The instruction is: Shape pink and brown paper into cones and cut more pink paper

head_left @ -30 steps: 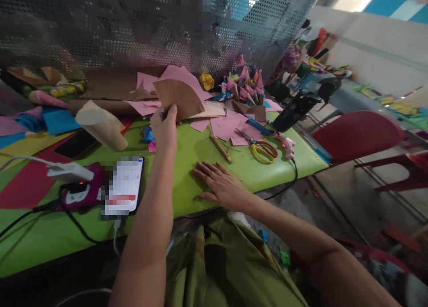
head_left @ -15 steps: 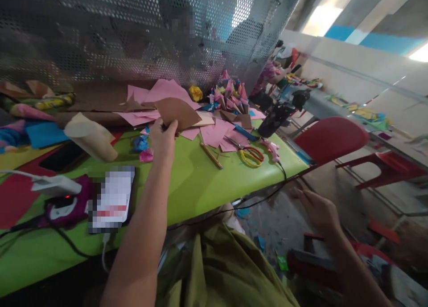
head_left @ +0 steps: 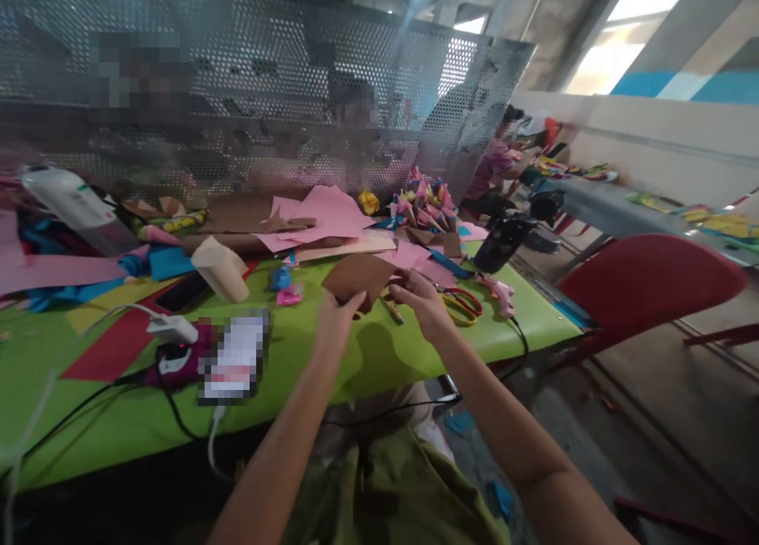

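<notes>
A brown fan-shaped piece of paper (head_left: 360, 276) is raised over the green table (head_left: 379, 363). My left hand (head_left: 341, 316) pinches it at the lower left, thumb on the near face. At its right corner, my right hand (head_left: 418, 296) has its fingers closed on the paper's edge. Scissors with red and yellow handles (head_left: 466, 304) lie just right of my right hand. Partly hidden below the hands is a short wooden stick or pencil (head_left: 393, 313). Pink paper sheets (head_left: 332, 217) lie behind.
A phone (head_left: 236, 359) on a cable and a purple power socket (head_left: 183, 363) sit at left. Rolled tan paper (head_left: 219, 270) stands near them. A pink glue gun (head_left: 503, 296), a dark tumbler (head_left: 504, 240) and a pile of paper cones (head_left: 424, 205) are at right. A perforated metal panel (head_left: 266, 94) backs the table.
My right hand has come up from beside the table to the paper's right corner. The paper, in my left hand, has come nearer. The view has shifted left.
</notes>
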### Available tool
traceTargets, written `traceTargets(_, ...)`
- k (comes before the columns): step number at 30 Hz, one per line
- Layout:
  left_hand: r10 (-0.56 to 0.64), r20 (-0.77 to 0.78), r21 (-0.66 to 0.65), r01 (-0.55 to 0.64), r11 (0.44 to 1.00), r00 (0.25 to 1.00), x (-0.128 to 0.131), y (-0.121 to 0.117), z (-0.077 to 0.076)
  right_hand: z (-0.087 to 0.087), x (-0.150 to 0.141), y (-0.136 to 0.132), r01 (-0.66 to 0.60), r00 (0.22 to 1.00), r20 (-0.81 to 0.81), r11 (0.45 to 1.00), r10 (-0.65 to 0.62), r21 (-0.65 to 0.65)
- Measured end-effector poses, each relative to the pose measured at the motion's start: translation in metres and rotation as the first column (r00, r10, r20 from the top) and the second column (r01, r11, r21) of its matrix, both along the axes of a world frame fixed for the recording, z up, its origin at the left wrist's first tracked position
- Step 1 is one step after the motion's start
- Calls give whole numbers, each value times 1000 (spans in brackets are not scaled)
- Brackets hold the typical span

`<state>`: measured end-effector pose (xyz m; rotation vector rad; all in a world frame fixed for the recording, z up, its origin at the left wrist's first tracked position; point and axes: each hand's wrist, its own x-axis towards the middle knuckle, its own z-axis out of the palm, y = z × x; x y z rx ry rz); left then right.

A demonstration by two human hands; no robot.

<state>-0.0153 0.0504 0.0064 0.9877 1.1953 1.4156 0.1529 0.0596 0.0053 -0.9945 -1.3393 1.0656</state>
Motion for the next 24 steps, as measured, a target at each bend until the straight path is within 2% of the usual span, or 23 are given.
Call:
traceTargets(2,-33,-26,3,34,999,999,-2,-8,-6,1,-9,5,21,999,-30,1000,-22,-21)
traceTargets(3,-14,-54,26,15,1000,998,-4,-11,-9,1,-11,6,60,998,-21,998,-60,-17)
traceTargets(5,130,-158,136,-108,985,979,-8,-18,-14,3,-10,4,174,983,42,983,-176,51)
traceTargets(7,326,-304,313,-230,921,895,-10,-27,-18,6,-8,-2,275,943,137,943,-302,188)
traceTargets(8,385,-378,394,-229,890,842,-8,-31,-19,8,-7,-5,297,918,188,920,-349,256)
traceTargets(9,402,-445,456,-184,871,800,-6,-34,-20,10,-8,-10,302,895,232,901,-380,311)
traceTargets(11,353,-575,488,-36,872,738,3,-39,-22,13,-13,-18,280,872,290,887,-395,367)
traceTargets(13,281,-649,440,48,897,707,11,-38,-24,16,-20,-27,230,885,307,903,-349,363)
traceTargets(14,247,-647,402,47,915,721,14,-37,-25,17,-23,-30,184,904,307,920,-297,347)
traceTargets(16,180,-552,301,-7,954,814,13,-31,-27,19,-25,-36,79,946,278,949,-168,304)
traceTargets(19,128,-223,125,-102,987,966,4,-25,-29,21,-17,-42,25,980,182,951,-85,308)
traceTargets(21,127,-34,29,-126,992,991,-4,-26,-29,22,-7,-43,54,982,151,940,-110,337)
traceTargets(24,127,86,-86,-120,989,988,-13,-33,-30,20,10,-44,91,976,159,944,-147,318)
